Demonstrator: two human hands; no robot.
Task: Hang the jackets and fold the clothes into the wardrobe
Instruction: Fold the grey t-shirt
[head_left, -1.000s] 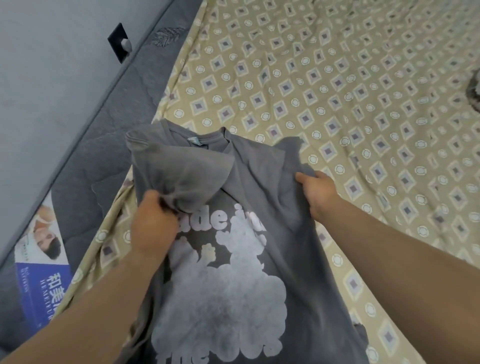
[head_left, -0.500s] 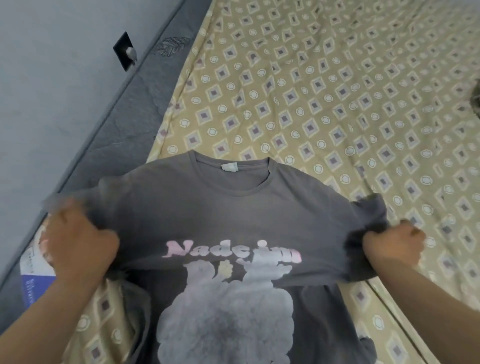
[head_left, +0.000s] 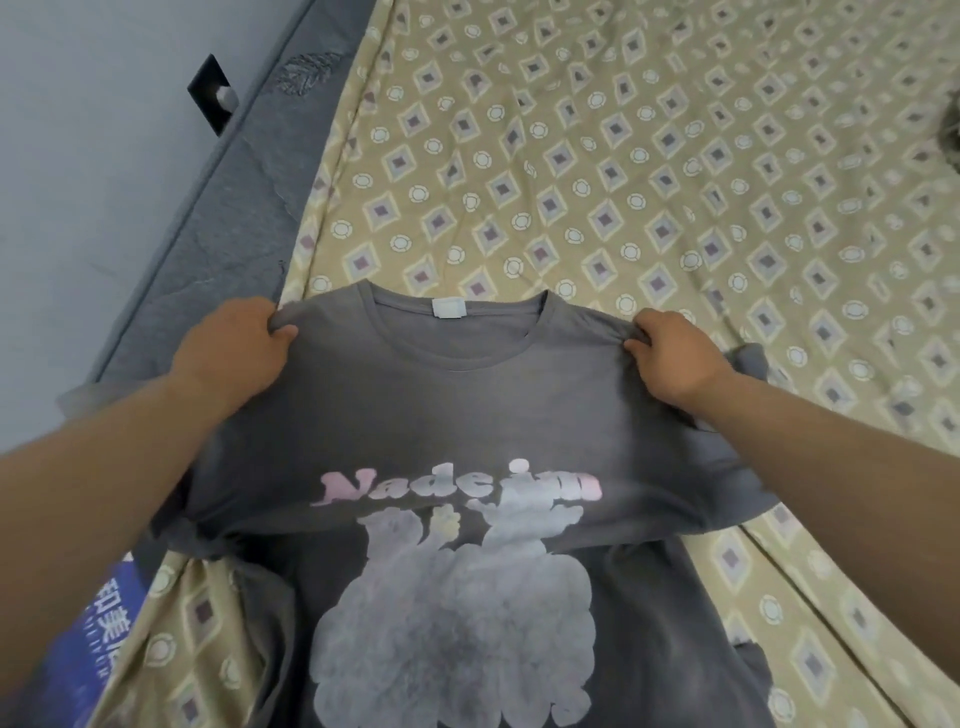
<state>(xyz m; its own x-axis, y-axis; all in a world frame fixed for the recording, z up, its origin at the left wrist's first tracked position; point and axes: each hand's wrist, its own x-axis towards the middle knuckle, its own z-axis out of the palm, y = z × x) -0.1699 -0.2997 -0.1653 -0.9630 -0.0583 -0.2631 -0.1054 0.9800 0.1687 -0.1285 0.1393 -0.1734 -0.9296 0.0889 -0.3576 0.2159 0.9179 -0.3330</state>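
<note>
Grey T-shirt held front-up over the bedsheet, near its left edge. Your left hand pinches one shoulder, your right hand pinches the other.

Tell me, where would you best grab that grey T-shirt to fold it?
By the two shoulders, either side of the neckline, coming from above, as the left hand and right hand pinch it: that spreads the grey T-shirt wide, print up.

The fingers of your left hand and right hand partly hide under the t-shirt; its hem runs off the bottom edge, and a dark shape is cut by the right edge.
</note>
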